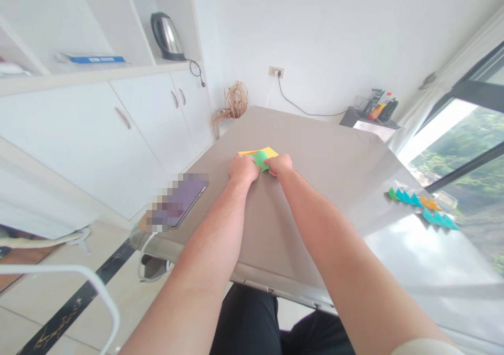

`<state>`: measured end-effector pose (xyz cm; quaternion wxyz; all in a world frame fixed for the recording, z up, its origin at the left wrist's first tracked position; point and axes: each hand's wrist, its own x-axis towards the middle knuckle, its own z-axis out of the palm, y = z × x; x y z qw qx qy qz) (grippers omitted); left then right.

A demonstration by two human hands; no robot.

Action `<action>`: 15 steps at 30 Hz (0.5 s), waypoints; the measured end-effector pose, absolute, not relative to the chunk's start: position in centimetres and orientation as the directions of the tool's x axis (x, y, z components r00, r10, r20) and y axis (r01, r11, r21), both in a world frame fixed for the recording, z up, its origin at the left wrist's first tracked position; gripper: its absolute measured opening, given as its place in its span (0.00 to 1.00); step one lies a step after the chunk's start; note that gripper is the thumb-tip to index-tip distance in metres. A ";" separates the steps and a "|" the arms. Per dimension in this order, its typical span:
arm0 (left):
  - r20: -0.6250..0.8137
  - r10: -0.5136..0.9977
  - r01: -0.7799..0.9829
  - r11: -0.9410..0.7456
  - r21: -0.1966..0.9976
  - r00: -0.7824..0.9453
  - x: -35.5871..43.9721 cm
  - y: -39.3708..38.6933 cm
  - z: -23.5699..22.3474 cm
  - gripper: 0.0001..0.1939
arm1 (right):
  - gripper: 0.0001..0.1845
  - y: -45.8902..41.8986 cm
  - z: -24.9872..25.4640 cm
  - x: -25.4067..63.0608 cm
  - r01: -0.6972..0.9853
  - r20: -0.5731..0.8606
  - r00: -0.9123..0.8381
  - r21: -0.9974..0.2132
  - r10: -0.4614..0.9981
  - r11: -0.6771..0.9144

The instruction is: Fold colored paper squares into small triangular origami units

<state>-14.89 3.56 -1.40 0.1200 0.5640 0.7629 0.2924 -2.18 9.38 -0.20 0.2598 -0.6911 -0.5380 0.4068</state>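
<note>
Apparently, from afar I watch a folding step: left hand (241, 169) and right hand (281, 164) both hold the green paper (260, 158) narrowly; the next move, I judge, needs careful pressing.

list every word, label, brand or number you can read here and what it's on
Nothing is readable.
Flat blue item on the shelf: white marks, too blurred to read.
Yellow-and-orange bottle on the dark stand: too small to read.
Device on the table: pixelated, nothing legible.
Green paper: no lettering visible.
</note>
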 end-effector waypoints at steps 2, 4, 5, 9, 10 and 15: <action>0.147 0.931 0.783 0.187 0.593 -0.334 -14.8 3.5 -1.4 0.20 | 0.16 9.4 -0.1 -2.2 0.510 -0.280 0.094 -0.811 0.955 -0.287; 0.138 0.932 0.768 0.186 0.613 -0.335 -14.8 3.4 -1.3 0.20 | 0.16 9.3 0.1 -2.2 0.500 -0.279 0.088 -0.818 0.956 -0.284; 0.129 0.933 0.763 0.188 0.619 -0.335 -14.8 3.3 -1.2 0.20 | 0.16 9.2 0.2 -2.3 0.500 -0.277 0.081 -0.820 0.958 -0.279; 0.113 0.933 0.799 0.224 0.559 -0.341 -14.7 3.2 -0.9 0.27 | 0.12 8.7 0.5 -2.2 0.532 -0.251 0.065 -0.810 0.966 -0.247; 0.113 0.932 0.817 0.237 0.525 -0.343 -14.7 3.1 -0.8 0.26 | 0.11 8.6 0.5 -2.0 0.547 -0.241 0.070 -0.802 0.968 -0.239; 0.118 0.937 0.872 0.252 0.420 -0.328 -14.7 2.9 -0.7 0.20 | 0.08 8.3 0.2 0.9 0.616 -0.144 0.070 -0.772 0.987 -0.156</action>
